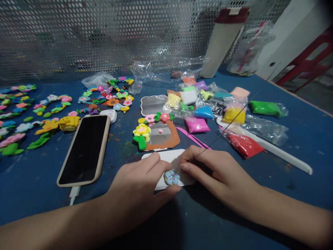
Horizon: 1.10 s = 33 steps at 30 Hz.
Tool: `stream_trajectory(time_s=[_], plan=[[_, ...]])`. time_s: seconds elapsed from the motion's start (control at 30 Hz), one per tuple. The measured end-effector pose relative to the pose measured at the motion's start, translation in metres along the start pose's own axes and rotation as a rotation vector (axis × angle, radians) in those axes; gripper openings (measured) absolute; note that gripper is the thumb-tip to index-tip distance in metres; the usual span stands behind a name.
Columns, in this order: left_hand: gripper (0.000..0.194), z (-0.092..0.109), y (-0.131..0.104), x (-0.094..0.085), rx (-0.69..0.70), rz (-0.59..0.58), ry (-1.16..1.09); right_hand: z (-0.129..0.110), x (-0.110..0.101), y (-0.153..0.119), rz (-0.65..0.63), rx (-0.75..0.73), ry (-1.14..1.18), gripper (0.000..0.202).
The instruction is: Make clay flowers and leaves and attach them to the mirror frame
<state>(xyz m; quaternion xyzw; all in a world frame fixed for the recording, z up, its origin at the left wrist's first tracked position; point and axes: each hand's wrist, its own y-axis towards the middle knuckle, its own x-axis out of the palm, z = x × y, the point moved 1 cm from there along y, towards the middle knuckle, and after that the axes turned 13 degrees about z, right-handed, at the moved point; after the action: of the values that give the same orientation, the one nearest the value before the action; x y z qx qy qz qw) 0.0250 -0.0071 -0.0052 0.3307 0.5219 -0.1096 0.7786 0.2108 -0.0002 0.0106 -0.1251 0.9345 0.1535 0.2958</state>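
A blue clay flower (171,177) with small pink and yellow marks lies on a white flat piece (166,155) at the bottom centre. My left hand (147,184) curves around the flower's left side, thumb below it and index finger above, holding it in place. My right hand (212,170) pinches a thin dark rod (218,136), which slants up to the right; its lower tip is near the flower. Just beyond the white piece sits a mirror frame (174,136) with brown clay and clay flowers around its edge.
A phone (84,151) on a cable lies at left, near many clay flowers (48,126). Bagged clay (197,125), a pink tool (191,136) and a white comb (283,154) are at right. Behind stand a bottle (221,45) and a perforated metal panel (104,38).
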Motion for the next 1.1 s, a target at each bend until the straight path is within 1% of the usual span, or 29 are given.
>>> stream_trajectory(time_s=[0.23,0.63,0.7,0.8,0.87,0.97,1.03,1.1], plan=[[0.017,0.0,0.002,0.0,-0.007,-0.015,0.009,0.001,0.0,0.0,-0.01,0.006,0.021,0.013],[0.018,0.0,-0.001,0.001,0.004,0.007,-0.002,0.002,0.001,-0.002,-0.016,-0.027,0.016,0.012],[0.018,0.0,0.0,0.001,0.006,0.0,0.006,0.001,-0.001,-0.001,-0.003,-0.015,0.006,0.013],[0.018,0.0,0.0,0.002,0.009,-0.003,0.024,0.002,-0.005,0.0,0.051,0.019,-0.001,0.015],[0.023,-0.001,0.0,0.002,0.009,0.0,0.016,0.004,-0.008,0.001,0.086,0.048,0.007,0.015],[0.039,-0.003,0.002,-0.003,-0.007,-0.023,-0.063,0.006,-0.01,0.002,0.111,0.089,0.018,0.015],[0.051,-0.006,0.005,-0.008,-0.03,-0.087,-0.132,0.007,-0.01,0.002,0.115,0.094,0.026,0.015],[0.057,-0.008,0.01,-0.013,-0.026,-0.195,-0.184,0.007,-0.011,0.001,0.116,0.09,0.035,0.015]])
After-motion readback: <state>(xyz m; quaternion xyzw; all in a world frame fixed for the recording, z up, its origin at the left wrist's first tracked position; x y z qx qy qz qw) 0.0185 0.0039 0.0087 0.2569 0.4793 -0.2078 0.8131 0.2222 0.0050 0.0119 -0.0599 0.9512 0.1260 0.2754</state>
